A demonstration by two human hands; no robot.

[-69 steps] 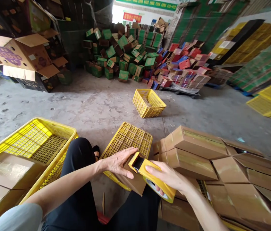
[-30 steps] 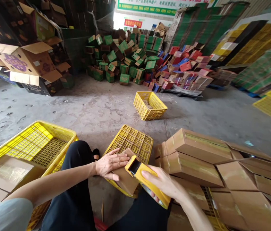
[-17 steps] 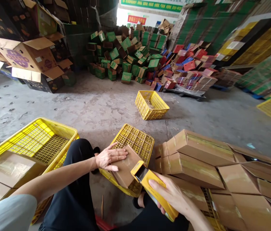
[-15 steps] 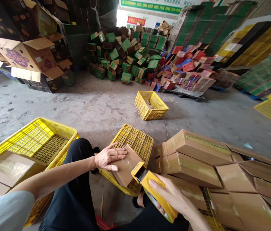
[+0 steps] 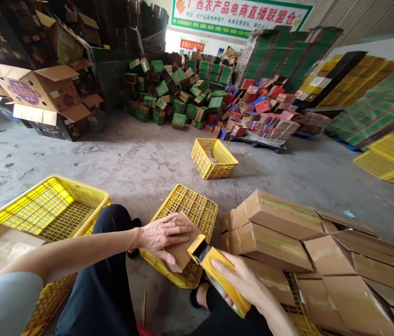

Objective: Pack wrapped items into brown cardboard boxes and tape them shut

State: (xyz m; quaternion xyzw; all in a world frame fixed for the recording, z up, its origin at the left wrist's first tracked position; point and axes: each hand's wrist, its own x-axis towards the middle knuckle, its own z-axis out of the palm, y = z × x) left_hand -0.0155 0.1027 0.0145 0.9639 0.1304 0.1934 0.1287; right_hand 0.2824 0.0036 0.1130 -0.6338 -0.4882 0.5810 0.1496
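A small brown cardboard box [image 5: 187, 221] lies on an upturned yellow plastic crate [image 5: 197, 198] between my knees. My left hand [image 5: 163, 234] rests flat on the box's top with the fingers stretched out, covering much of it. In my right hand [image 5: 240, 275] is a yellow tape dispenser [image 5: 214, 266], the fingers wrapped round its body. The dispenser's front end is at the box's right edge; whether it touches the cardboard I cannot tell. The tape roll inside is partly hidden by my fingers.
Taped cardboard boxes [image 5: 280, 207] are stacked close on my right. A yellow crate [image 5: 93, 186] holding boxes stands on my left. Ahead on the floor sits another yellow crate [image 5: 214, 158]. Farther back lie heaps of green boxes [image 5: 179, 120] and red boxes [image 5: 263, 106].
My left hand has slid right across the box, covering more of its top. The tape dispenser stays by the box's right edge. The whole view has shifted slightly, with more of the banner showing.
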